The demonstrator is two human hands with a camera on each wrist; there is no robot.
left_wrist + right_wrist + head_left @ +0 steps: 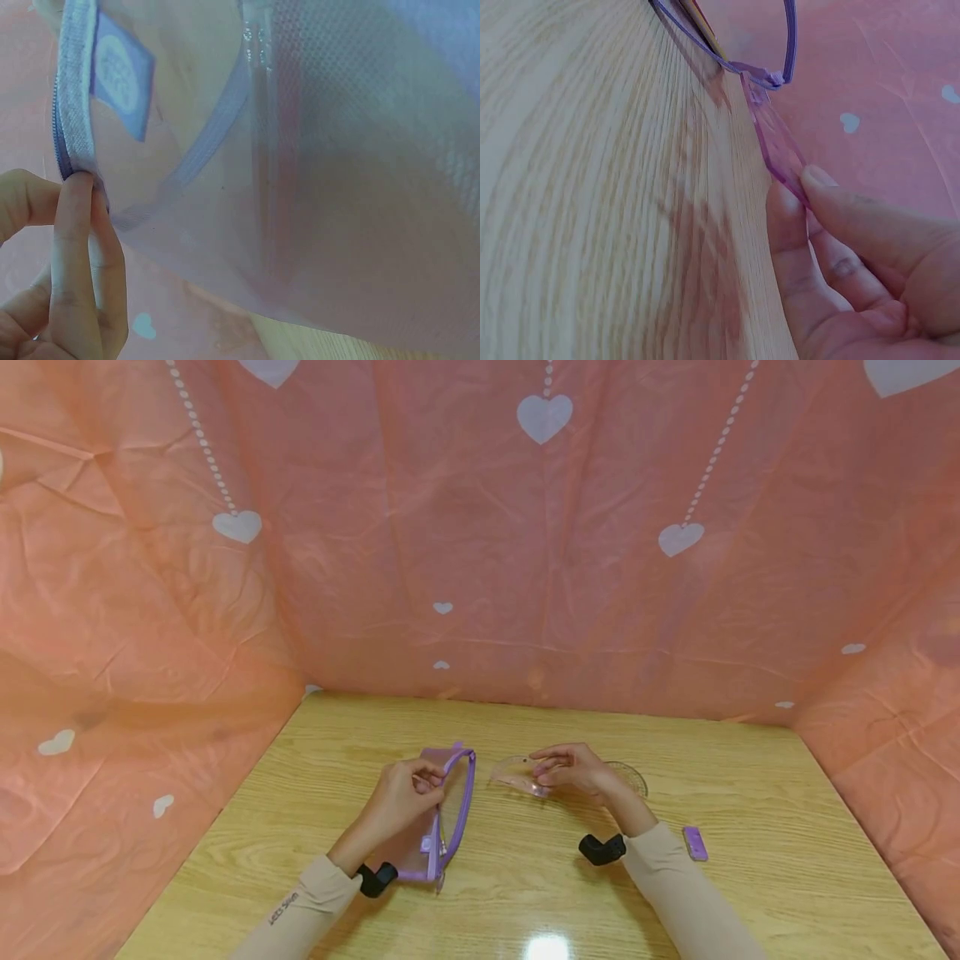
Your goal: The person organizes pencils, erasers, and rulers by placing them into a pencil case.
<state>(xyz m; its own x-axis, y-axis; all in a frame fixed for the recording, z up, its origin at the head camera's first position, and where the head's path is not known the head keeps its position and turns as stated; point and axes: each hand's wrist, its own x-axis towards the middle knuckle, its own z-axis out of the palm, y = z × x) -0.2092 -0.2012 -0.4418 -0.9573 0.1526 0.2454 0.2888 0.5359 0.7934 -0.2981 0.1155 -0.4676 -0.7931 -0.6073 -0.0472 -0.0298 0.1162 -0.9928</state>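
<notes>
A see-through purple mesh pencil pouch (420,822) stands on the table with its zip side gaping. My left hand (405,793) pinches the zipped rim between thumb and fingers, as the left wrist view shows at close range. Between the thumb and fingertips of my right hand (573,770) is a clear, pinkish plastic protractor (772,139), held by one end. Its far end points toward the pouch opening and overlaps the pouch's rim in the right wrist view. Inside the pouch, a long thin thing (700,22) shows near the opening.
Behind my right wrist, a clear round-edged plastic piece with markings (632,777) lies partly hidden. A small purple block (695,843) rests to the right of my right forearm. Pink cloth with white hearts (480,568) hangs round the wooden table (750,777) at back and sides.
</notes>
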